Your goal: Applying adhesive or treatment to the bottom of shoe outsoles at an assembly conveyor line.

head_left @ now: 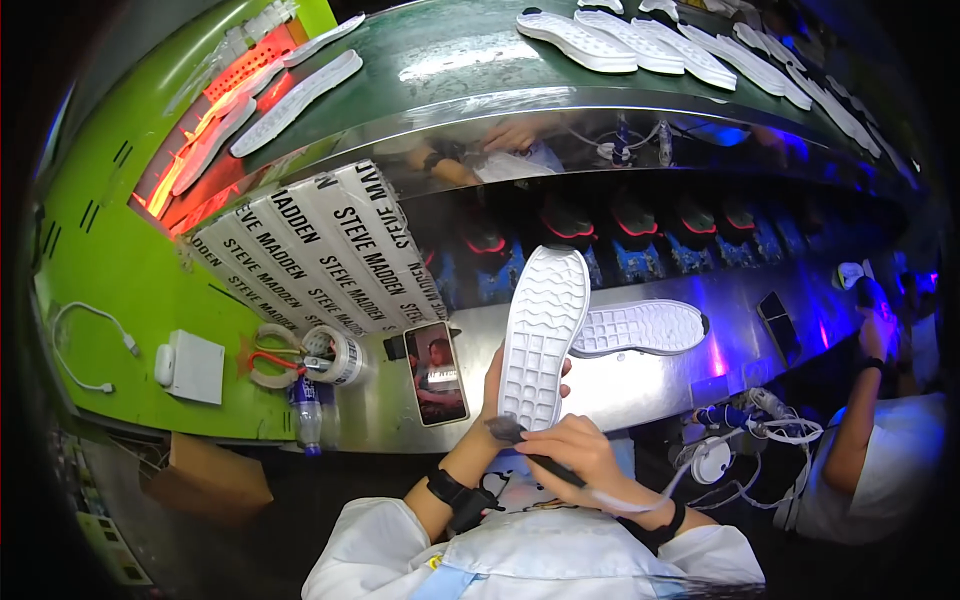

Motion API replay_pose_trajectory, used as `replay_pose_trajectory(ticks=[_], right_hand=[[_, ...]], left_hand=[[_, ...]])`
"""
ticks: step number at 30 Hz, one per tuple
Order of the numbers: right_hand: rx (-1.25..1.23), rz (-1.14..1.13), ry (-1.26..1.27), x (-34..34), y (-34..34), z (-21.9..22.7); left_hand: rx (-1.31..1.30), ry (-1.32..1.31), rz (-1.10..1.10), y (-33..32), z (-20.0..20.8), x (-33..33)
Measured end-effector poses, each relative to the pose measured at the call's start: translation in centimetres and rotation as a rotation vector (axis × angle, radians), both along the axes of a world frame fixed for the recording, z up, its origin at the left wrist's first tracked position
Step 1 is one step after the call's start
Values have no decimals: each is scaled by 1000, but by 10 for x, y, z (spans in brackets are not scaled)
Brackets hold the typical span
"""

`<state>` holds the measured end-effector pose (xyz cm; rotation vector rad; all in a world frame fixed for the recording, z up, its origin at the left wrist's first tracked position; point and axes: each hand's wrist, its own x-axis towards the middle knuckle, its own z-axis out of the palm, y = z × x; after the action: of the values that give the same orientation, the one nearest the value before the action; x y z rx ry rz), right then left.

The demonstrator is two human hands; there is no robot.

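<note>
Upright before me, my left hand (493, 388) grips a white shoe sole (548, 320) from behind, its fingers wrapped round the lower edges. The sole's grooved, gridded face is turned toward me. My right hand (582, 450) is closed round the dark handle of a brush (552, 467). The brush's dark bristles (506, 428) are at the lower end of the sole; whether they touch it I cannot tell. A second white sole (645, 327) with a dark tip lies on the metal counter (600, 390), just right of the held one.
A green conveyor belt (430, 100) carries several white soles. Below it sits a row of dark, red-edged shapes (635, 222). At left are a printed box (320, 245), tape roll (347, 360), bottle (306, 415) and phone (436, 375). Cables (745, 440) and another person's arm (850, 430) are at right.
</note>
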<state>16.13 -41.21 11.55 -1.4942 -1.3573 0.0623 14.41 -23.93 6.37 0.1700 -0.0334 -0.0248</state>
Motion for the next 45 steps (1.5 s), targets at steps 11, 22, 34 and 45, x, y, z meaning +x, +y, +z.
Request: replay_pose_trajectory(ticks=[11,22,34,45], right_hand=[[-203,232,264,32,-13,14],[-212,338,27,75,-53,26],[52,-331,-120,32,2,10],[-51,16,-40,6,-12,10]], left_hand=[[287,303,-568,21,10,30],[807,551,-881,27,-18,18],[-82,121,21,-46,-7,-1],[51,-7,33,-23,12,16]])
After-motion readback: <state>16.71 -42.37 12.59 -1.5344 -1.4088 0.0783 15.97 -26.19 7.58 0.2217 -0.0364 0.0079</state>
